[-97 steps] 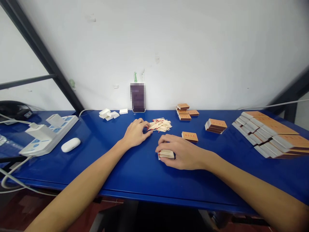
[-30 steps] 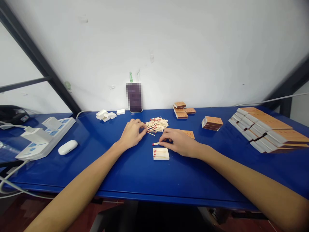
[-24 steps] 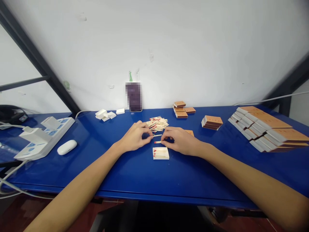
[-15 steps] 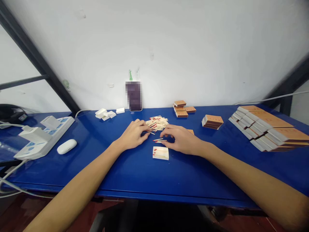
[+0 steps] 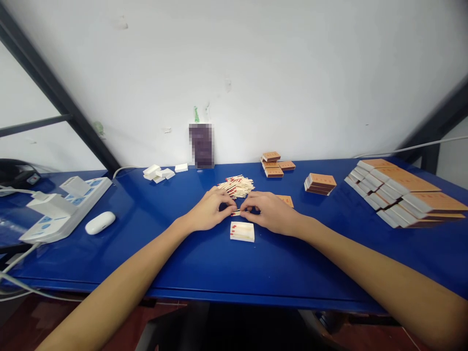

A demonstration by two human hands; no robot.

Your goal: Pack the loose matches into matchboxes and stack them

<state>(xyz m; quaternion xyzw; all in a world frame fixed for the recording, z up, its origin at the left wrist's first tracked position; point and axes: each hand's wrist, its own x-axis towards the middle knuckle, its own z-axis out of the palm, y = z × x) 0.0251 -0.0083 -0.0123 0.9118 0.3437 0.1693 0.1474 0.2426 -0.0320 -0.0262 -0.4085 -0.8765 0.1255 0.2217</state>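
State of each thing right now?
Left hand: curled at matches, hold unclear
Right hand: pinching matches
Front tray: open, few matches inside
Match pile: loose
Nearest matchbox: partly hidden
Middle matchboxes: stacked
Rear matchboxes: unevenly piled
Rightmost matchboxes: tiered
White trays: mostly heaped
Power strip: adapters plugged in
Rounded case: closed
Device: upright

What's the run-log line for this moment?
right hand: pinching loose matches | left hand: at same matches, grip unclear | open tray: on desk, more matches inside | match pile: beyond hands
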